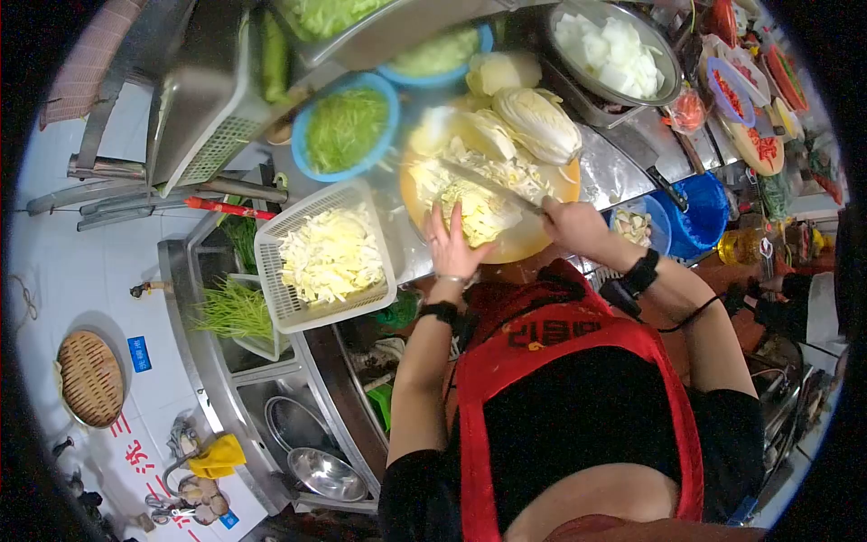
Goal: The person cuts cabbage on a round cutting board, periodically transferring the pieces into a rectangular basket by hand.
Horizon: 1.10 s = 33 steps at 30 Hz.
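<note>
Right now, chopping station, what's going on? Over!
Left hand on chopped cabbage. Right hand gripping knife. Big cabbage close beyond the blade.

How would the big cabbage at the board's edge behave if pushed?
The cabbage would probably roll about its long axis, since its sides are rounded. Packed leaves suggest it's fairly firm and somewhat heavy. Its smooth, pale outer leaves may be a bit slippery on the round board.

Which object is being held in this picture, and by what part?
The right hand holds a kitchen knife by its handle; the left hand rests against cut napa cabbage.
</note>
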Tool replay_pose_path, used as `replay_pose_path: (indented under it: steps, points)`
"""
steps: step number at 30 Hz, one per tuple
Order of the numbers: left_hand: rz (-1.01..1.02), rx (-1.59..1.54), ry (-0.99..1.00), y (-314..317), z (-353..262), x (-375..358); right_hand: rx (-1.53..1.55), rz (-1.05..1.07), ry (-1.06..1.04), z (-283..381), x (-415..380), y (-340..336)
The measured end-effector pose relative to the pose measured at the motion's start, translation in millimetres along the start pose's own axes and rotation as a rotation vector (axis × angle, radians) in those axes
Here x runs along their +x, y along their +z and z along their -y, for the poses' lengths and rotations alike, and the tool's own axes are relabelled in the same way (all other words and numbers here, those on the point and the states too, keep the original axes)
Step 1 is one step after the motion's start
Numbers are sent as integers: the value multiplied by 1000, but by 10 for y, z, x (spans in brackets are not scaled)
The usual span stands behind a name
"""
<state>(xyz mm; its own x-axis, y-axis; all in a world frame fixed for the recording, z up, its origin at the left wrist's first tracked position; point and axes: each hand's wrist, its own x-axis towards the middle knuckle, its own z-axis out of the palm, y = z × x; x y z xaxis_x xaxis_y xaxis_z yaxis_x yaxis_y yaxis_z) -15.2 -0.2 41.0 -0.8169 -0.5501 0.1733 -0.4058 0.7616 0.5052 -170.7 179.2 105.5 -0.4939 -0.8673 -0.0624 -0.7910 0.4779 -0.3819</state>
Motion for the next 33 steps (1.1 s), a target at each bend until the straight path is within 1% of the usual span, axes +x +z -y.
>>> replay_pose_path:
  steps: [1, 2, 3, 5, 6, 7, 8, 9, 10, 11, 12, 13, 15, 16, 18, 19, 20, 21, 23, 25, 27, 29, 30, 31, 32, 33]
  points:
    - [49, 12, 2, 14, -36, 83, -54, 57, 51, -90, -24, -51]
    - [47, 16, -12, 76, -32, 157, -106, 114, 105, -149, -46, -78]
    - [50, 14, -6, 142, -22, 224, -107, 112, 112, -184, -60, -42]
    - [50, -77, -40, 268, -18, 366, -4, 166, 124, -258, -50, 119]
    - [27, -112, -67, 319, -45, 428, -3, 162, 128, -265, -37, 183]
    - [28, -112, -63, 361, -45, 467, 70, 141, 121, -256, -24, 247]
    - [-24, -140, -25, 402, -32, 498, 141, 120, 111, -262, -20, 288]
    - [-80, -165, 10, 427, -14, 531, 143, 120, 104, -287, -26, 293]
    - [-89, -155, -1, 460, -4, 554, 213, 125, 103, -330, -36, 306]
    - [-115, -240, -2, 498, 0, 564, 286, 134, 93, -353, -33, 337]
    - [-143, -322, -5, 529, 13, 557, 295, 99, 65, -333, -67, 280]
    - [-189, -278, 30, 517, -21, 569, 274, 82, 60, -338, -86, 270]
    - [-231, -285, 75, 417, -113, 576, 249, 94, 119, -267, -120, 135]
    - [-241, -278, 59, 333, -126, 583, 248, 105, 102, -217, -102, 46]
    - [-350, -310, 73, 150, -158, 620, 232, 92, 60, -94, -58, -123]
    - [-355, -306, 69, -41, -181, 624, 232, 94, 52, 14, -12, -202]
    - [-379, -285, 37, -288, -153, 619, 223, 77, -1, 172, 68, -274]
    - [-400, -263, 9, -509, -69, 594, 215, 59, -51, 342, 161, -301]
    - [-510, -221, 20, -807, 303, 497, 230, 54, -148, 702, 396, -233]
    - [-500, -121, -183, -1160, 612, 377, 258, 73, -237, 1076, 644, -89]
    - [-511, 12, -175, -1276, 1271, 249, 207, 123, -304, 1310, 839, 46]
    - [-398, 20, -195, -1431, 1591, 120, 167, 107, -295, 1268, 824, 143]
    - [-389, 11, -182, -1428, 1604, 127, 130, 109, -305, 1258, 793, 164]
    - [-399, 87, -194, -1416, 1601, 164, 124, 102, -289, 1173, 721, 136]
    - [-410, 161, -208, -1373, 1593, 219, 135, 105, -228, 988, 582, 92]
    - [-402, 147, -203, -1277, 1498, 293, 146, 114, -167, 778, 419, 69]
